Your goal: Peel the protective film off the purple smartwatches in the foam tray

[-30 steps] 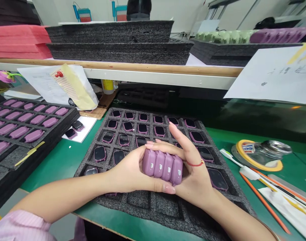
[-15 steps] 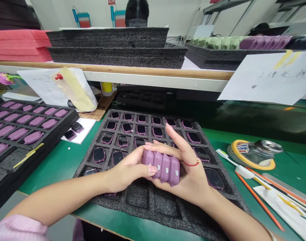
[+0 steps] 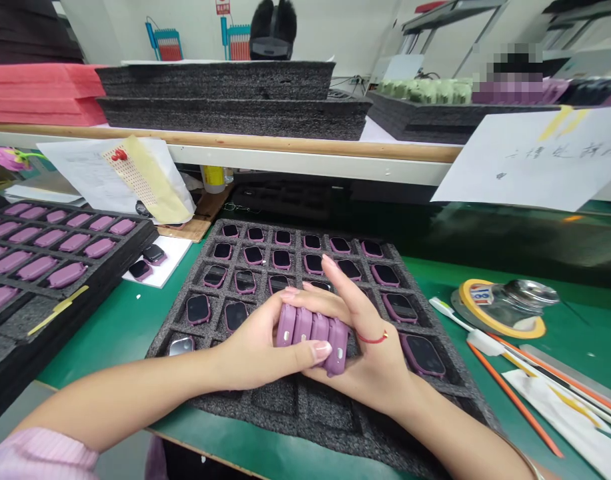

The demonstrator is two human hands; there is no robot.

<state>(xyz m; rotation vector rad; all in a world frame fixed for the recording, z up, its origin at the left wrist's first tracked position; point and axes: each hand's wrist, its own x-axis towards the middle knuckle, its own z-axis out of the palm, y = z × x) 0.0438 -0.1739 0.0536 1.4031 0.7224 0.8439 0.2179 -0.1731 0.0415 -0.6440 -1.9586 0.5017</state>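
Both of my hands hold a row of several purple watch bodies (image 3: 311, 333) stacked side by side, just above a dark foam tray (image 3: 305, 407). My left hand (image 3: 258, 343) wraps them from the left, with its thumb across their front. From the right, my right hand (image 3: 370, 347) cups them, fingers stretched up behind the stack and a red string round the wrist. Many pockets of the tray hold purple watch bodies lying screen up (image 3: 249, 281). The pockets of the near row lie bare.
A second foam tray (image 3: 15, 313) with purple bodies lying back up sits at the left. Two loose watch bodies (image 3: 148, 261) lie on white paper. At the right are a tape roll (image 3: 500, 310), a white brush (image 3: 453, 315) and orange sticks (image 3: 515, 393). Foam sheets are stacked on the shelf behind (image 3: 225, 100).
My left thumb has slid right across the front of the stack, and both hands have lowered the stack slightly toward the tray.
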